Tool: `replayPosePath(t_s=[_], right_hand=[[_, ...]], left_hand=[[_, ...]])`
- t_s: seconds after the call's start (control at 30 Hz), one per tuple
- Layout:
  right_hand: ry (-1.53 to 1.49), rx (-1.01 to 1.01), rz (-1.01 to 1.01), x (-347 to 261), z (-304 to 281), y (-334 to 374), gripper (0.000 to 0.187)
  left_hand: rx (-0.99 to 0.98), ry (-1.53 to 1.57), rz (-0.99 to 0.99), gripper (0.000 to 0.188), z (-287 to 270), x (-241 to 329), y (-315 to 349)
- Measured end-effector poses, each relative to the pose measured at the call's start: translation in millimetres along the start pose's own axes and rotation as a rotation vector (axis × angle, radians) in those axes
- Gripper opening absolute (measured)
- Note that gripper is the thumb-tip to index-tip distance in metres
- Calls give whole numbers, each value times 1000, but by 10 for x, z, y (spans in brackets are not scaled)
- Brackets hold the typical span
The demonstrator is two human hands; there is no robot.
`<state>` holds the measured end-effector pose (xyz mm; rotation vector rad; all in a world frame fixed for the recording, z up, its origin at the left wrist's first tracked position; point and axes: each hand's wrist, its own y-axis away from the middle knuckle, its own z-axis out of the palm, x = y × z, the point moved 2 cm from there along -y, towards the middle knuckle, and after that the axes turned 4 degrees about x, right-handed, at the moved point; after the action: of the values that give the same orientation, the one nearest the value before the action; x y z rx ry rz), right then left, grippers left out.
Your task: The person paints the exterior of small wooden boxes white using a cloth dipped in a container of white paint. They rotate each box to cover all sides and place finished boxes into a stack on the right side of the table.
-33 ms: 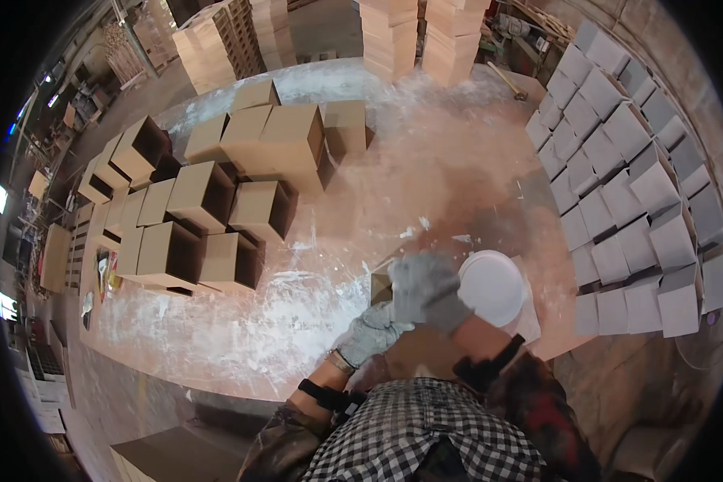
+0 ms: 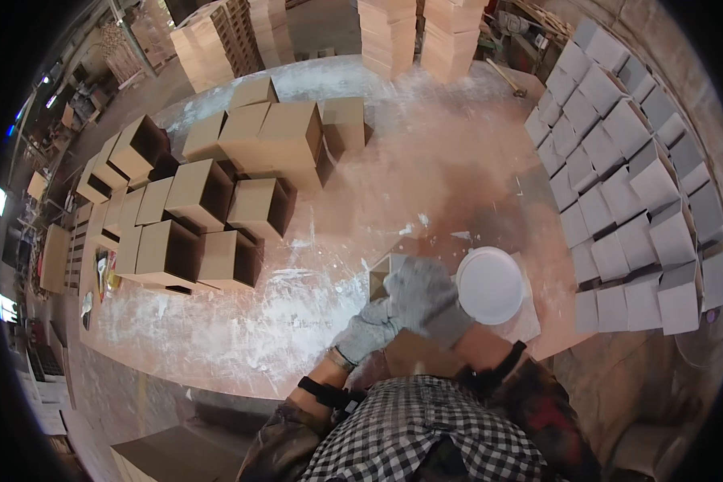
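Directly in front of me is a brown cardboard box (image 2: 420, 354), its near part against my checked apron and a corner showing past my hands. My left hand (image 2: 367, 331), in a grey glove, is closed on the box's left side. My right hand (image 2: 426, 296), also grey-gloved, lies over the top of the box with its fingers curled in. Whatever it may hold is hidden beneath it, and its outline is slightly blurred. Close by on its right stands a white round tub or lid (image 2: 491, 285) on a flat piece of board (image 2: 528, 323).
Several open brown boxes (image 2: 169, 251) are stacked on the left of the white-smeared table (image 2: 281, 337). Grey-white boxes (image 2: 610, 193) form a wall at the right. A hammer-like tool (image 2: 508, 79) lies at the far edge, near tall cardboard stacks (image 2: 387, 44).
My right hand has shifted slightly left and towards me, uncovering more of the box's far corner. My left hand stays at the box's side.
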<state>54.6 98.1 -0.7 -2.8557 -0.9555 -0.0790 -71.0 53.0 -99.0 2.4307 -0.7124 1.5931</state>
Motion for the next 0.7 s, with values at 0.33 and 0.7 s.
replayPosePath(t_s=[0.33, 0.7], right_hand=[[-860, 168, 14, 263, -238, 1133, 16], [-1891, 454, 935, 252, 180, 1569, 13]], left_hand=[[313, 704, -297, 25, -283, -5, -52], [481, 1256, -273, 35, -488, 444, 159]])
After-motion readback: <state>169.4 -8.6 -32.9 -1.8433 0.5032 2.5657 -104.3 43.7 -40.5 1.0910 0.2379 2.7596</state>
